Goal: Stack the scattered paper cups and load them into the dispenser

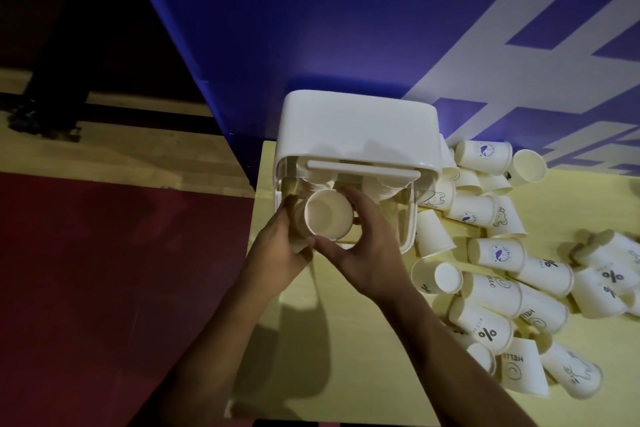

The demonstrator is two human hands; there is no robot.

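Paper cup stack (327,218) is held at the cup dispenser's (356,125) clear front. My left grip (277,246) curls round its side and my right grip (367,246) wraps its rim. Its long axis runs away from me, mouth toward me, base inward. I judge we're early: some stacks appear to be inside, while many loose cups (498,253) lie right of the grips on the counter (346,340).

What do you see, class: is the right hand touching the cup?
Touching. The head view shows the right hand curled round the cup, fingers on its far rim, thumb on the near rim.
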